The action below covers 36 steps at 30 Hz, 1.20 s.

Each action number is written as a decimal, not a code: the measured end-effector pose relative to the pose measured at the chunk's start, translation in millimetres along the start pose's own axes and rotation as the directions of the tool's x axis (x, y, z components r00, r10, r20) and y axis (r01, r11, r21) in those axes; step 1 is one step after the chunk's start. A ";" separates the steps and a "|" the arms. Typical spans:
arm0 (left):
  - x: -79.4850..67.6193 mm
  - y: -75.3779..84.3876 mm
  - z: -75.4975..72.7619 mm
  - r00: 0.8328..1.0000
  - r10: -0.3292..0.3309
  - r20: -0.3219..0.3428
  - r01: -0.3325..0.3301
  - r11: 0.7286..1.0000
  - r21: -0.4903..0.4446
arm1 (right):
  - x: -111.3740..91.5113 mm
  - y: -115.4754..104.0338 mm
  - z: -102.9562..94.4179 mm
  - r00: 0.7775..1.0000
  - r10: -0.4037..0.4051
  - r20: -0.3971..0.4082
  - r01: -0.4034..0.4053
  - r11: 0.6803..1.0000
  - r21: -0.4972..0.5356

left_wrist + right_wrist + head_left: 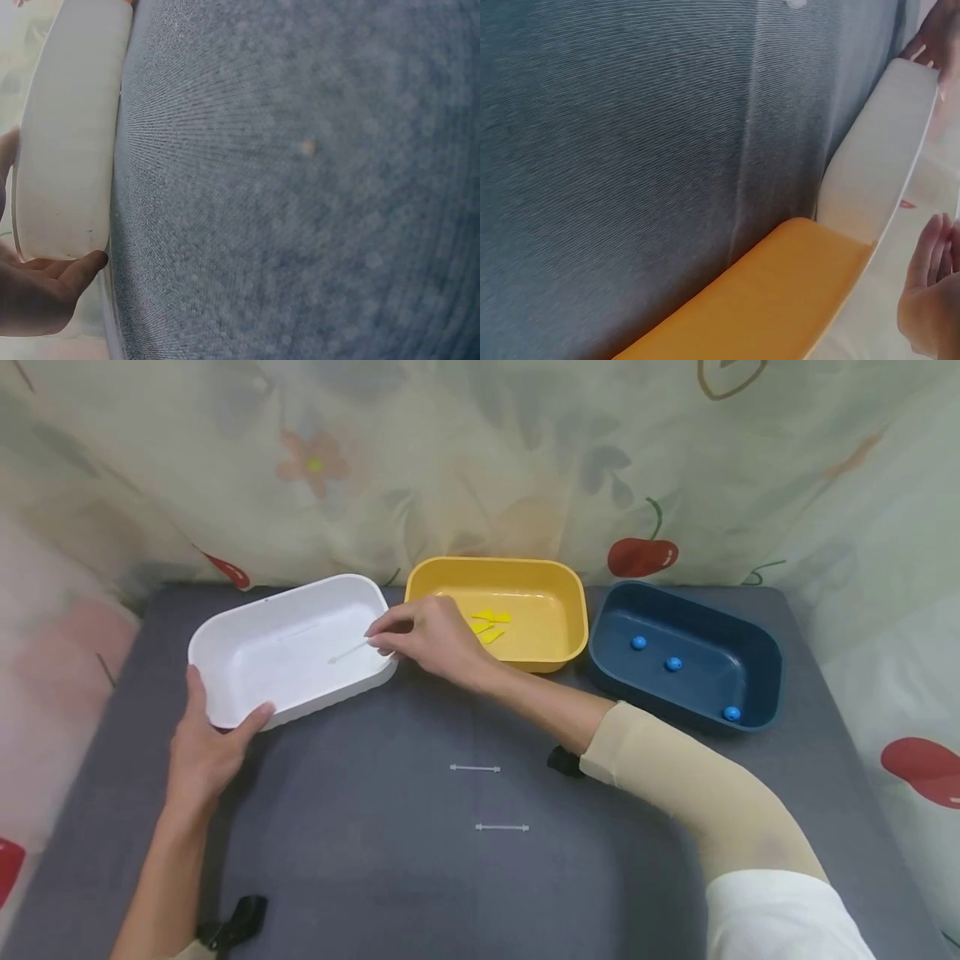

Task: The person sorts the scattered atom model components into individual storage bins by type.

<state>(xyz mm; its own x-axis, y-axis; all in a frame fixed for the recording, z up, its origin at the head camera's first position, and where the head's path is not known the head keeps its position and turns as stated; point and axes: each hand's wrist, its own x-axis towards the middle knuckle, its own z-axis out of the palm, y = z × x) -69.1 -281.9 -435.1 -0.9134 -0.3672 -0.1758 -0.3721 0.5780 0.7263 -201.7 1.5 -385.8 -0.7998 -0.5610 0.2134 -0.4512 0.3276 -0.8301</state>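
Observation:
My right hand [435, 635] pinches a thin white stick [349, 651] between thumb and fingertips, above the right part of a white tray [300, 702]. The stick slants down over the tray's inside. At the tray's near left corner, my left hand [206, 747] grips the wall, its thumb on the near side. The left wrist view shows fingers [82, 271] against the tray's end. Two similar white sticks with small knobbed ends, a farther one [475, 768] and a nearer one [502, 827], lie on the grey cloth.
A yellow tray [551, 662] with several small yellow pieces [491, 628] stands in the middle, right beside the white tray. To the right is a dark blue tray [765, 668] holding three blue beads [673, 664]. A patterned curtain [480, 468] hangs behind the table.

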 end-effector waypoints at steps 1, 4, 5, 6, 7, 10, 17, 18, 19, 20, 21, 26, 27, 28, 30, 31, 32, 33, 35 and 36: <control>-0.5 -0.3 0.3 1.000 -0.002 0.003 0.002 1.000 0.002 | 2.0 0.0 2.6 1.000 0.006 0.000 -0.006 1.000 0.001; -0.8 -1.2 1.0 1.000 0.000 0.000 0.000 1.000 0.002 | 8.7 -0.4 9.9 0.999 0.036 0.022 -0.036 0.999 0.026; -0.6 -1.3 1.3 1.000 0.001 -0.001 -0.001 1.000 0.001 | 11.1 -0.7 12.0 0.999 0.045 0.028 -0.046 0.999 0.027; -0.4 -1.5 1.6 1.000 0.003 -0.002 -0.003 1.000 0.000 | 13.4 -1.2 14.0 0.998 0.055 0.036 -0.056 0.998 0.028; -0.3 -1.7 1.7 1.000 0.003 -0.002 -0.003 1.000 0.001 | 15.9 -1.6 16.0 0.997 0.067 0.048 -0.069 0.997 0.027; 0.2 -2.7 2.5 1.000 0.011 -0.010 -0.010 1.000 0.012 | 22.9 -2.6 21.6 0.992 0.108 0.072 -0.110 0.994 0.022; 0.2 -3.5 2.4 0.999 0.026 -0.036 -0.025 1.000 0.018 | 36.9 -3.9 32.5 0.972 0.220 0.081 -0.229 0.965 0.127; 0.4 -3.3 1.9 0.999 0.027 -0.038 -0.026 0.999 0.024 | 39.3 -4.5 34.0 0.969 0.232 0.079 -0.242 0.960 0.141; 0.5 -3.2 1.7 0.999 0.028 -0.037 -0.027 0.999 0.027 | 41.8 -4.9 35.5 0.965 0.248 0.080 -0.258 0.954 0.155; 0.6 -3.0 1.6 0.999 0.026 -0.034 -0.024 0.999 0.032 | 44.4 -5.3 37.1 0.961 0.263 0.080 -0.273 0.949 0.158; 0.6 -2.8 1.6 0.999 0.024 -0.032 -0.023 0.999 0.034 | 46.8 -5.9 38.9 0.958 0.275 0.082 -0.284 0.946 0.157; 0.6 -3.2 2.3 1.000 0.008 -0.021 -0.007 0.999 0.033 | 57.1 -9.4 49.7 0.942 0.325 0.087 -0.336 0.925 0.177; 0.7 -3.3 2.4 1.000 0.006 -0.021 -0.006 0.999 0.032 | 58.6 -10.2 51.9 0.939 0.333 0.083 -0.342 0.922 0.180; 0.7 -3.4 2.5 1.000 0.005 -0.021 -0.004 1.000 0.031 | 60.1 -10.9 53.9 0.937 0.342 0.077 -0.350 0.919 0.183; 0.9 -3.5 2.6 1.000 0.002 -0.024 -0.002 1.000 0.031 | 62.9 -12.2 57.8 0.929 0.365 0.067 -0.371 0.911 0.182; 0.9 -3.3 2.6 1.000 0.002 -0.026 -0.001 1.000 0.031 | 64.2 -13.0 59.5 0.923 0.380 0.060 -0.384 0.905 0.183; 0.9 -2.9 2.7 1.000 0.001 -0.027 0.000 1.000 0.029 | 65.4 -13.4 61.1 0.918 0.392 0.052 -0.395 0.901 0.180; 0.8 -2.6 2.6 1.000 -0.001 -0.027 0.001 1.000 0.026 | 66.6 -13.7 62.4 0.913 0.405 0.048 -0.407 0.895 0.181; 0.9 -2.2 2.3 1.000 0.000 -0.027 0.001 1.000 0.022 | 69.3 -14.2 65.0 0.900 0.435 0.036 -0.433 0.879 0.199; 1.2 -2.0 2.1 1.000 -0.001 -0.027 0.002 1.000 0.022 | 70.5 -14.4 66.0 0.892 0.451 0.031 -0.447 0.870 0.210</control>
<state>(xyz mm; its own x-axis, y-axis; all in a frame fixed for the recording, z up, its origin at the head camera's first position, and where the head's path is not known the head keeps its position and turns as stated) -69.8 -282.0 -438.2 -0.9083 -0.3872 -0.1585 -0.3770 0.5932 0.7114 -225.5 -93.0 -392.8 -0.9045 -0.3766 -0.2001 0.0482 0.3759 -0.9254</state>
